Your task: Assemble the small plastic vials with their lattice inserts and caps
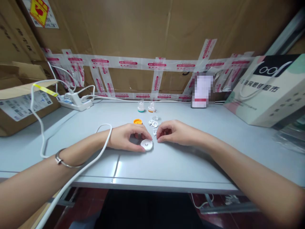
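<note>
My left hand (130,136) is closed on the edge of a white round disc (146,145) with a small hub at its centre, thumb and fingertips at its left side. Just right of it, my right hand (170,132) is curled, thumb and index fingertips close together; whatever they hold, if anything, is too small to make out. Small white plastic parts (153,123) lie beyond the fingertips, and another small white piece (154,132) is right beside the right fingers. An orange round cap (137,121) sits behind my left hand, and a clear piece (155,117) lies near the white parts.
Two small clear-domed items, one with a teal base (141,107) and one with an orange base (152,107), stand farther back. A phone (201,90) leans on the cardboard. A white cable (105,149) crosses my left forearm. A power strip (78,103) and a paper bag (264,92) flank the table.
</note>
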The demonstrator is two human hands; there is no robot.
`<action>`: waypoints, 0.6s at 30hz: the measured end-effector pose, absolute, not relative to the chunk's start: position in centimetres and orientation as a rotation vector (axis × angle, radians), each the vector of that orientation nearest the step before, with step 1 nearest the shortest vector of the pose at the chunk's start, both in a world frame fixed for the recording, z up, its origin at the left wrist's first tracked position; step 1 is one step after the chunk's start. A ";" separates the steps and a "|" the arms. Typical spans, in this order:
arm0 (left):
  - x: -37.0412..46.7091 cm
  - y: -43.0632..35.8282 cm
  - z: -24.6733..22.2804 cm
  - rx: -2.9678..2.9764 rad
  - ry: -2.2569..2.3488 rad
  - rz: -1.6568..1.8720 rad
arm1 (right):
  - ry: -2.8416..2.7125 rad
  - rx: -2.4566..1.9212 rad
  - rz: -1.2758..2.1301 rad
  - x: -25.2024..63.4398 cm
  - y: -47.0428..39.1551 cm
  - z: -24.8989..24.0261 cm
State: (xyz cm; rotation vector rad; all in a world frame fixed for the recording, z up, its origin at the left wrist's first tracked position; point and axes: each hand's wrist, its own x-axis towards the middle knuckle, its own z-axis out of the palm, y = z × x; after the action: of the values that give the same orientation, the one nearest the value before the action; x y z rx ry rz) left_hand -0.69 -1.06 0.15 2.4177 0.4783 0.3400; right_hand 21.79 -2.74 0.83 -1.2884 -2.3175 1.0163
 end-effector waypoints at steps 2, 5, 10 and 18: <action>-0.6 -1.2 0.2 2.431 0.481 0.344 | -2.316 -1.296 1.011 21.8 -2.8 0.8; -0.7 -1.3 0.2 2.446 0.468 0.342 | -2.314 -1.326 0.992 21.7 -2.9 0.8; -0.8 -1.4 0.3 2.447 0.459 0.341 | -2.325 -1.351 0.930 21.6 -3.0 0.8; -1.2 -2.1 0.3 2.485 0.547 0.348 | -2.307 -1.336 0.977 21.9 -3.2 1.0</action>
State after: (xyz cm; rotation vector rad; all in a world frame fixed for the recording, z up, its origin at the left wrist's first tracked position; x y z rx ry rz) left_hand -1.19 -2.05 0.29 2.4845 0.5467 0.3478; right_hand 21.88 -3.23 1.03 -1.3362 -2.3072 0.9773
